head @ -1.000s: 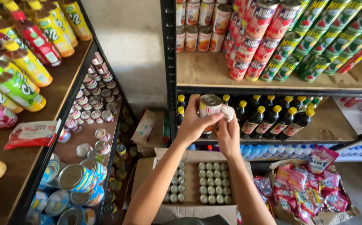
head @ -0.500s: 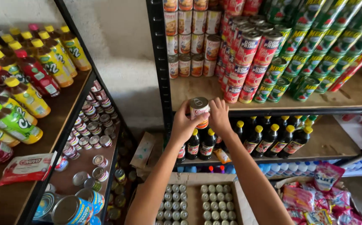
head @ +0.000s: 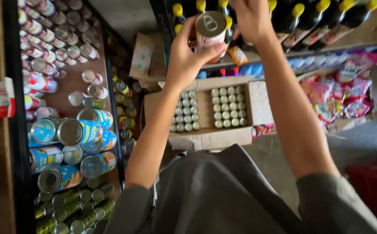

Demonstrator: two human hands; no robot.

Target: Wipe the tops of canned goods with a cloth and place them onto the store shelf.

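Your left hand (head: 187, 60) closes its grip around a small can (head: 210, 32) with a red-and-white label and a pull-tab lid, thumb under its base and fingers (head: 184, 30) on its left side, holding it raised in front of the shelf (head: 310, 50) that carries a row of dark bottles with yellow caps (head: 299, 19). Your right hand (head: 251, 17) reaches up just beside the can, its fingers running out of the top of the frame, so whether that grip is open or closed cannot be told. Below your arms, an open cardboard box (head: 210, 136) on the floor holds two blocks of small cans (head: 228, 108) seen from above, their silver lids packed in rows. To your left, a dark-framed rack (head: 110, 108) carries large blue-and-yellow cans (head: 82, 132) lying on their sides, with smaller cans (head: 56, 41) lined up further along the same shelf and more stacked beneath. To your right, pink and red snack packets (head: 336, 97) lie heaped beside the box. Both your grey sleeves (head: 336, 203) show at the bottom of the frame.
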